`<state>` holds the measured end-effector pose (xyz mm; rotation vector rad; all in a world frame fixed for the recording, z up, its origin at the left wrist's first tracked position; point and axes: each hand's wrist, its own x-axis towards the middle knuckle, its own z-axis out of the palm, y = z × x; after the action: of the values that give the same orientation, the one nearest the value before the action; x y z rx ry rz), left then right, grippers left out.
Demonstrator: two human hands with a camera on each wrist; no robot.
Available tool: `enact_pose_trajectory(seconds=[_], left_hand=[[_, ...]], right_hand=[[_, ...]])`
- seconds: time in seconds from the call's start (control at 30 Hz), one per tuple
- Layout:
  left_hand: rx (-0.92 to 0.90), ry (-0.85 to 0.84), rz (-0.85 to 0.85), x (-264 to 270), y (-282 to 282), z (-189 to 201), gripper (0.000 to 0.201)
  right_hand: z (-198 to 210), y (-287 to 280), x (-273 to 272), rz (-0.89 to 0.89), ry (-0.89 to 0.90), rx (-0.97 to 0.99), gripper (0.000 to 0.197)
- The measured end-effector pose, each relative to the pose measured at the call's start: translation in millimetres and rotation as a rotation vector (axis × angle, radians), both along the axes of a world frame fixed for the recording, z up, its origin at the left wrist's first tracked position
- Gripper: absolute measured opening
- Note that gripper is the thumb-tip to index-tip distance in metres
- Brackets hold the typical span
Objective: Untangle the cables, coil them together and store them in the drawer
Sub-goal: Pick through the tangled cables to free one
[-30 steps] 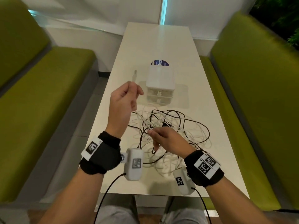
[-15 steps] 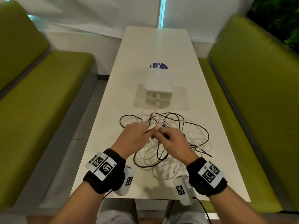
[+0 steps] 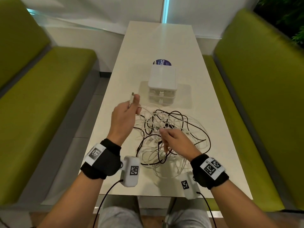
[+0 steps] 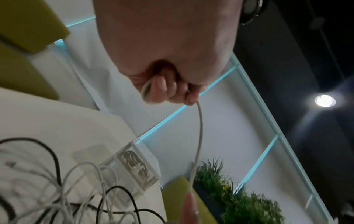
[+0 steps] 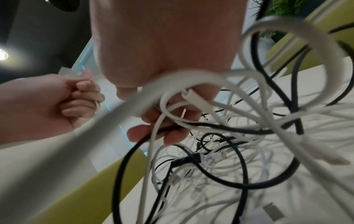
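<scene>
Right now my right hand (image 3: 176, 139), low and centre in the head view, has its fingers curled into the tangle of cables (image 3: 171, 137), gripping a few white and black strands and pinning the heap to the table (image 3: 158, 46). Up and left of it, my left hand (image 3: 125, 116) pinches the plug end of one white cable (image 4: 199, 136), lifted clear of the pile. I'd say I'm at the untangling step; next I need to draw this strand out steadily while the other hand holds the knot. I can't count the cables exactly: at least one black, several white. Beyond the heap, at frame centre, stands one small drawer box (image 3: 162, 84) with two drawers, both closed.
</scene>
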<state>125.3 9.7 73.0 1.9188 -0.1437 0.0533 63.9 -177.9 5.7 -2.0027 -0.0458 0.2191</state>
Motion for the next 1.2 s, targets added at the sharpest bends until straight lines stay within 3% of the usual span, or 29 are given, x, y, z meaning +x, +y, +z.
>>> enact_pose_trajectory(seconds=[0.1, 0.2, 0.27, 0.4, 0.5, 0.57, 0.67, 0.77, 0.87, 0.97, 1.13, 1.2], left_hand=[[-0.125, 0.066, 0.088, 4.7, 4.2, -16.7, 0.046], [0.086, -0.081, 0.016, -4.6, 3.9, -31.7, 0.026], [0.206, -0.189, -0.165, -14.6, -1.8, -37.7, 0.030], [0.299, -0.230, -0.449, -23.0, -18.5, -50.4, 0.044], [0.372, -0.183, -0.593, -29.5, -24.6, -54.8, 0.056], [0.403, -0.098, -0.655, -33.9, -24.5, -59.5, 0.054], [0.592, -0.081, -0.558, -33.2, -20.2, -61.8, 0.032], [0.771, -0.128, -0.533, -31.7, -15.9, -64.8, 0.040], [0.640, -0.084, -0.482, -29.7, -5.7, -61.2, 0.034], [0.544, -0.027, -0.340, -15.3, 11.9, -58.0, 0.043], [0.636, 0.044, -0.185, -2.8, 18.1, -56.3, 0.036], [0.646, 0.005, -0.200, -3.8, 12.2, -57.2, 0.030]], right_hand=[[-0.8, -1.9, -4.1, -0.005, 0.007, -0.043, 0.057], [-1.8, -0.5, -4.9, -0.029, -0.026, -0.147, 0.053], [-0.9, 0.5, -3.2, -0.029, -0.048, -0.201, 0.050], [-0.9, 3.9, -2.5, 0.043, -0.026, -0.292, 0.049], [-0.3, 4.9, -3.3, 0.068, -0.002, -0.329, 0.038], [3.2, 4.2, -3.5, 0.097, 0.016, -0.353, 0.034], [2.3, 4.7, -5.0, 0.157, -0.018, -0.369, 0.026], [-5.0, 7.2, -7.5, 0.148, -0.053, -0.314, 0.027], [-10.1, 5.3, -6.6, 0.176, -0.034, -0.368, 0.031], [-13.1, -1.7, -7.9, 0.194, -0.005, -0.440, 0.038], [-10.1, 1.9, -1.5, 0.137, -0.052, -0.446, 0.046], [-8.0, 6.3, 5.1, 0.149, -0.035, -0.484, 0.045]])
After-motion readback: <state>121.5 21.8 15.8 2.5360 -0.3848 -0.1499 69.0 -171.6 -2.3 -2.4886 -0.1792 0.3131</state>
